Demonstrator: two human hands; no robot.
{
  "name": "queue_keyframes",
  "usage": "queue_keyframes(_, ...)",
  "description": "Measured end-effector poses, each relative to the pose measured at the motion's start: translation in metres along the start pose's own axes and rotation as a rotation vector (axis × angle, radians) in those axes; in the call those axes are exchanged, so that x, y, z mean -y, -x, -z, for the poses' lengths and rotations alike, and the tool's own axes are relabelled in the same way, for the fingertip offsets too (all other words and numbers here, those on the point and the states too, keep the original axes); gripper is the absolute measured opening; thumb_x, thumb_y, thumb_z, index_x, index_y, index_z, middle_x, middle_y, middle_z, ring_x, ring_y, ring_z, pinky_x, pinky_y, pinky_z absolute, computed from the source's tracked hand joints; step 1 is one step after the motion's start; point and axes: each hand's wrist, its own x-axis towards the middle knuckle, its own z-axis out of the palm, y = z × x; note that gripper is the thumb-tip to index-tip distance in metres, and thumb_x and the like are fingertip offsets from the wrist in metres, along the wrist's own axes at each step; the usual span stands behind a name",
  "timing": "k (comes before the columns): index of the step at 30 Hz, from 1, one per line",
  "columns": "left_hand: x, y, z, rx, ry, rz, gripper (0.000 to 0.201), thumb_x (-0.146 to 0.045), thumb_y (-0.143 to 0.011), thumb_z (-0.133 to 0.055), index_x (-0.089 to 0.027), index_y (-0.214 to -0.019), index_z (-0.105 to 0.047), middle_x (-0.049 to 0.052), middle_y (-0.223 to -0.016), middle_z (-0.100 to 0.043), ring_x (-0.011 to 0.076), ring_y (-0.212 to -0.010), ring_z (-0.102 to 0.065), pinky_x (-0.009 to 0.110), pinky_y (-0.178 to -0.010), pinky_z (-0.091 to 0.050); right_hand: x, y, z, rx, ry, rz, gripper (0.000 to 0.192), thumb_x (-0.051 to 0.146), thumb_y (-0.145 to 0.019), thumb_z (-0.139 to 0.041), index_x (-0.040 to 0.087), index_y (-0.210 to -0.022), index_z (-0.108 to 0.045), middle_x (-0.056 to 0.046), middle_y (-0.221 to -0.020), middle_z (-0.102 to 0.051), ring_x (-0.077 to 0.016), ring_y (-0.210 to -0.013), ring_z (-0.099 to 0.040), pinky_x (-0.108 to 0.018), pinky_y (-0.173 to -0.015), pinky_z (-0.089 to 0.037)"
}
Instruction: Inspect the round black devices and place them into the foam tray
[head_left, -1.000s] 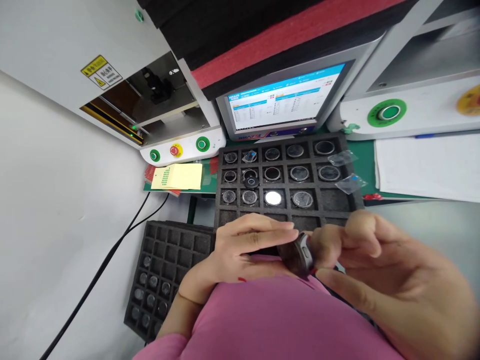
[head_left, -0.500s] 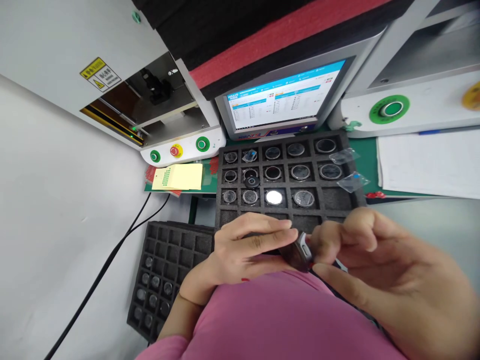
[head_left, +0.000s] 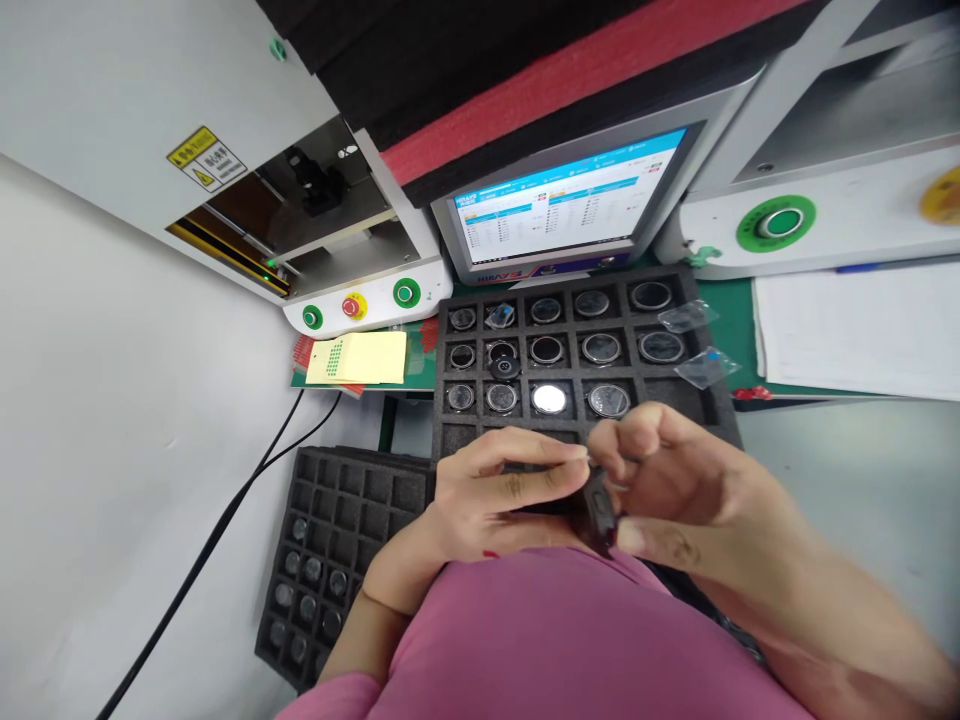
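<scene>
A dark watch case (head_left: 599,505) is held edge-on in front of my chest, with a side button facing the camera. My left hand (head_left: 502,490) grips it from the left, its fingers closed along the upper side. On the right, my right hand (head_left: 675,490) is curled about the case, thumb at its lower end and fingertips by its upper end. A small bit of red shows beside that thumb. Beyond the hands lies a black foam tray (head_left: 679,398) with round watch cases in its compartments. One small black round part (head_left: 504,367) rests over a compartment wall.
Two clear plastic pieces (head_left: 706,367) lie on the tray's right edge. Behind it stand a monitor (head_left: 562,210) and a machine with buttons (head_left: 352,305). Yellow cards (head_left: 367,358) lie left, white paper (head_left: 862,330) right. Another foam tray (head_left: 341,510) sits lower left.
My right hand has moved left and closed in around the watch case. The case has turned a little, and its light grey side now looks dark.
</scene>
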Motion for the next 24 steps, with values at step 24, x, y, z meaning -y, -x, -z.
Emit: queue_keyframes(24, -0.017, -0.011, -0.029, -0.138, 0.409, 0.566, 0.025, -0.04, -0.099, -0.046, -0.018, -0.09, -0.05, 0.0, -0.075, -0.064, 0.0085, -0.052, -0.053, 0.026, -0.063, -0.047, -0.021, -0.006, -0.015, -0.197, 0.353, 0.604, 0.038, 0.012, -0.078, -0.074, 0.031, -0.107, -0.058, -0.001, -0.1, -0.073, -0.0181, -0.098, -0.07, -0.035, -0.088, -0.059)
